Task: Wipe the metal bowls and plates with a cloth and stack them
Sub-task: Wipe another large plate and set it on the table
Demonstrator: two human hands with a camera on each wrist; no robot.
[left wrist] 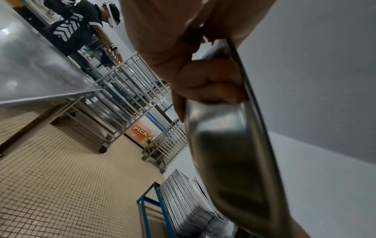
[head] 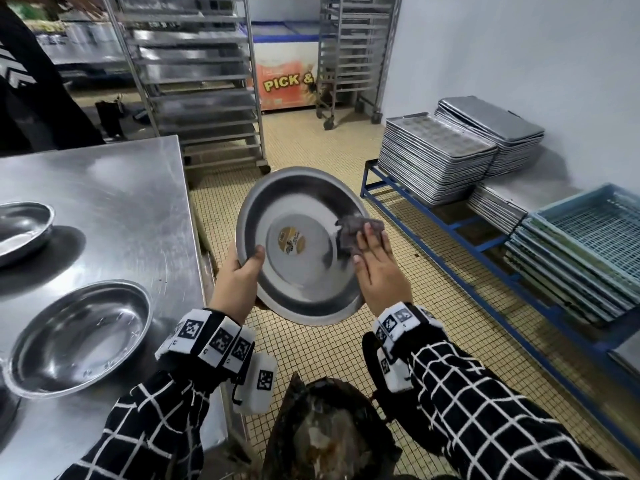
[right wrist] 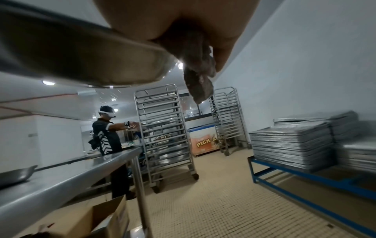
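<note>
Metal plate (head: 301, 247) between left hand (head: 239, 275) and cloth-pressing right hand (head: 377, 268).

Three round metal bowls: one held (head: 298, 247), two on the steel table at left (head: 79, 337) (head: 20, 230). One grey cloth (head: 356, 232). Two tall metal racks at top (head: 194, 77) (head: 356, 53).

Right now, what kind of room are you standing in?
Most likely a commercial kitchen or bakery back room. A tall wheeled tray rack stands by a stainless steel table, many metal baking trays are stacked on a low blue frame, and a chest freezer sits behind.
</note>
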